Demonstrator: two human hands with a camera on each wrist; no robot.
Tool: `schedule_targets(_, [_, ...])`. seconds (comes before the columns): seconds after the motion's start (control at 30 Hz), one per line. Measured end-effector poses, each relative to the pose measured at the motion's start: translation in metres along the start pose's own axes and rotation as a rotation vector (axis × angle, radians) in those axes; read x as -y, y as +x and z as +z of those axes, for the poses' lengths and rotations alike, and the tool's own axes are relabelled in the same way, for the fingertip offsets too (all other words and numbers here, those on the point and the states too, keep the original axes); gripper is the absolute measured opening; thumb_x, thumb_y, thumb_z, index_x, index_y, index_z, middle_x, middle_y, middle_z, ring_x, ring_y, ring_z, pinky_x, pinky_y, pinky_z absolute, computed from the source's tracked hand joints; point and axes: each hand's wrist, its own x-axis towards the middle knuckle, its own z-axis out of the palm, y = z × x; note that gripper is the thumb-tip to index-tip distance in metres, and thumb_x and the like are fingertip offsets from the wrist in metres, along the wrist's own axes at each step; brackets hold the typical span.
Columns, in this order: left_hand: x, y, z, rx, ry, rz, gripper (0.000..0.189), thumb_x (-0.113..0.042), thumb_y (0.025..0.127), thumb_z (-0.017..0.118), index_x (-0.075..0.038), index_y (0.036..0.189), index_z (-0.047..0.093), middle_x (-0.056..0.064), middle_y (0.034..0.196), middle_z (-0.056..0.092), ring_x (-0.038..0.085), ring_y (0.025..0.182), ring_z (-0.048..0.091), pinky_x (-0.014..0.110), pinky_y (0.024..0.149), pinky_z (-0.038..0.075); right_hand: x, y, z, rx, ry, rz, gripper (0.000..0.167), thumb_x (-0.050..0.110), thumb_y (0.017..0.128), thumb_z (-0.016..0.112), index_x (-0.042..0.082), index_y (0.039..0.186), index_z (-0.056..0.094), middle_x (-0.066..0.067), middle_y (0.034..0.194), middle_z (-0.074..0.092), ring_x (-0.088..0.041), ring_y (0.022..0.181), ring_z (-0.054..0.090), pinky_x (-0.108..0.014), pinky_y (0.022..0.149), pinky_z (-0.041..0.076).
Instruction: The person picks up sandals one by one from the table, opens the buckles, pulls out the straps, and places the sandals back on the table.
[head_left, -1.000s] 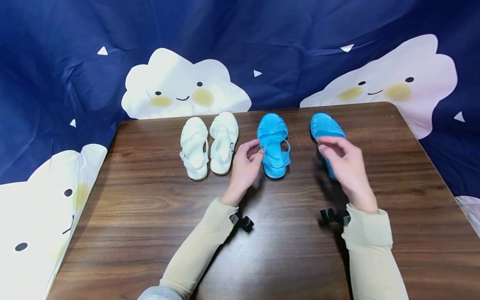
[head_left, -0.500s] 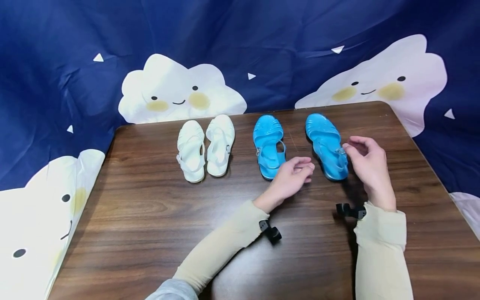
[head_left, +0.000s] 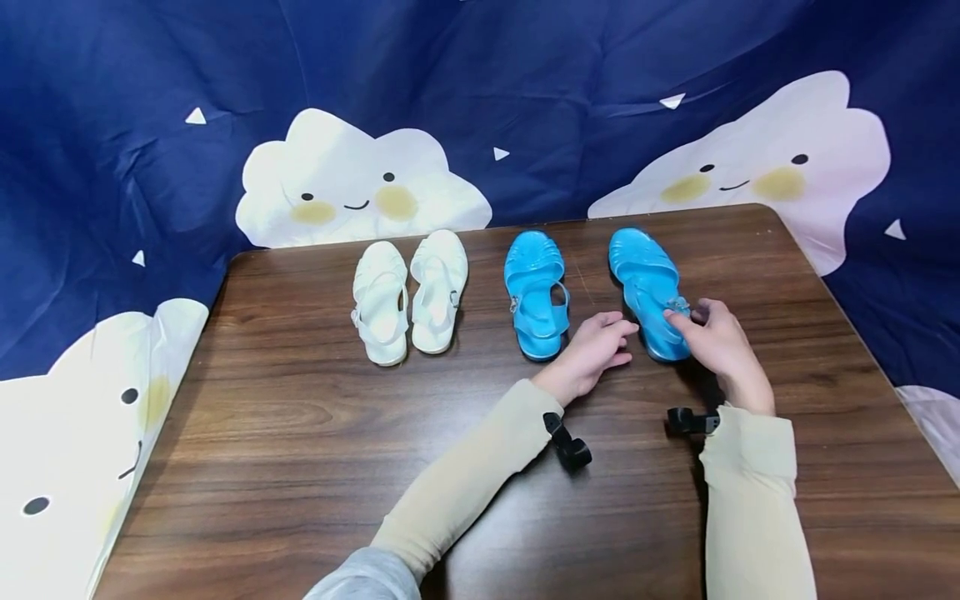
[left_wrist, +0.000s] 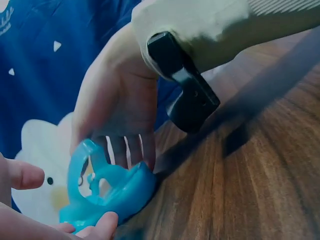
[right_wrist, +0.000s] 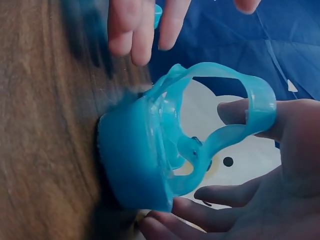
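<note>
Two blue jelly sandals lie upright on the table, toes toward the curtain. My right hand (head_left: 720, 346) is at the outer side of the right blue sandal (head_left: 643, 267), beside its buckle and heel strap. Low on that sandal's side, its fingertips touch the blue plastic in the right wrist view; its thumb (right_wrist: 234, 112) is by the strap. My left hand (head_left: 591, 352) stands between the two blue sandals, fingers extended toward the right one's heel, with a small gap. The left blue sandal (head_left: 534, 262) lies just beyond my left hand.
A pair of white sandals (head_left: 378, 275) stands side by side to the left on the brown wooden table (head_left: 262, 400). A dark blue curtain (head_left: 555, 100) with cloud prints hangs behind the table's far edge. A small black camera is strapped on each wrist.
My left hand has moved right from beside the left blue sandal into the space between the blue pair. My right hand has shifted from above the right sandal to its outer side.
</note>
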Motion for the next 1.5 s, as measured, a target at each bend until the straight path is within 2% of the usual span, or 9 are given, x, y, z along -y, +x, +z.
schedule_targets(0.23, [-0.001,0.013,0.004,-0.031,-0.016,-0.022,0.054,-0.019,0.093,0.061,-0.004,0.141,0.043,0.009,0.132,0.051,0.026,0.12,0.05,0.043,0.1,0.048,0.0,0.001,0.001,0.029,0.051,0.011,0.095,0.057,0.096,0.04,-0.011,0.149,-0.001,-0.039,0.151,0.015,-0.054,0.136,0.023,-0.066,0.11,0.024])
schedule_targets(0.33, [-0.001,0.016,0.006,-0.037,-0.024,-0.026,0.053,-0.02,0.093,0.062,-0.005,0.141,0.044,0.01,0.134,0.051,0.027,0.122,0.05,0.043,0.1,0.048,0.0,0.001,0.002,0.033,0.067,0.016,0.094,0.056,0.097,0.04,-0.011,0.149,-0.001,-0.038,0.151,0.016,-0.053,0.137,0.023,-0.065,0.11,0.024])
schedule_targets(0.47, [-0.003,0.019,0.009,-0.031,-0.031,-0.04,0.049,-0.02,0.093,0.061,-0.006,0.138,0.047,0.008,0.131,0.053,0.027,0.121,0.051,0.044,0.1,0.048,0.002,0.001,0.002,0.041,0.073,0.023,0.094,0.055,0.097,0.04,-0.012,0.149,0.0,-0.037,0.152,0.016,-0.052,0.138,0.024,-0.064,0.111,0.024])
schedule_targets(0.67, [-0.004,0.021,0.014,0.006,-0.02,-0.055,0.053,-0.021,0.094,0.06,-0.004,0.141,0.043,0.009,0.13,0.053,0.024,0.115,0.051,0.044,0.1,0.049,0.004,0.0,0.003,0.046,0.068,0.007,0.094,0.055,0.096,0.041,-0.011,0.149,0.0,-0.038,0.152,0.015,-0.053,0.137,0.024,-0.064,0.111,0.024])
schedule_targets(0.9, [-0.004,0.023,0.02,-0.003,-0.004,-0.045,0.04,-0.021,0.094,0.06,-0.005,0.13,0.052,0.006,0.112,0.06,0.018,0.101,0.056,0.045,0.097,0.05,0.004,0.0,0.003,0.046,0.076,0.001,0.095,0.056,0.096,0.042,-0.011,0.149,-0.001,-0.037,0.153,0.013,-0.053,0.136,0.023,-0.066,0.11,0.024])
schedule_targets(1.07, [-0.005,0.022,0.021,0.006,0.043,-0.05,0.033,-0.025,0.094,0.06,-0.008,0.122,0.057,0.001,0.11,0.061,0.015,0.1,0.059,0.042,0.094,0.052,0.003,0.001,0.005,0.044,0.07,-0.019,0.09,0.053,0.098,0.04,-0.01,0.149,0.002,-0.037,0.152,0.013,-0.052,0.132,0.025,-0.066,0.109,0.025])
schedule_targets(1.17, [-0.006,0.021,0.021,0.008,0.076,-0.052,0.034,-0.028,0.094,0.061,-0.01,0.123,0.056,-0.001,0.112,0.06,0.013,0.1,0.058,0.04,0.092,0.053,0.003,0.001,0.006,0.043,0.073,-0.029,0.086,0.049,0.099,0.039,-0.012,0.149,0.004,-0.038,0.151,0.015,-0.051,0.13,0.026,-0.066,0.108,0.026])
schedule_targets(1.33, [-0.008,0.02,0.022,-0.006,0.134,-0.041,0.037,-0.026,0.094,0.06,-0.009,0.127,0.053,0.001,0.115,0.059,0.012,0.097,0.058,0.039,0.09,0.054,0.003,0.001,0.005,0.037,0.101,-0.004,0.083,0.049,0.1,0.036,-0.013,0.148,0.008,-0.037,0.151,0.018,-0.05,0.13,0.028,-0.065,0.108,0.028])
schedule_targets(1.5, [-0.007,0.018,0.02,-0.025,0.229,-0.024,0.035,-0.02,0.094,0.061,-0.01,0.126,0.051,0.002,0.112,0.058,0.013,0.09,0.059,0.037,0.086,0.055,0.002,0.0,0.005,0.065,0.127,0.026,0.082,0.052,0.1,0.034,-0.012,0.148,0.015,-0.036,0.148,0.024,-0.046,0.125,0.036,-0.061,0.106,0.036])
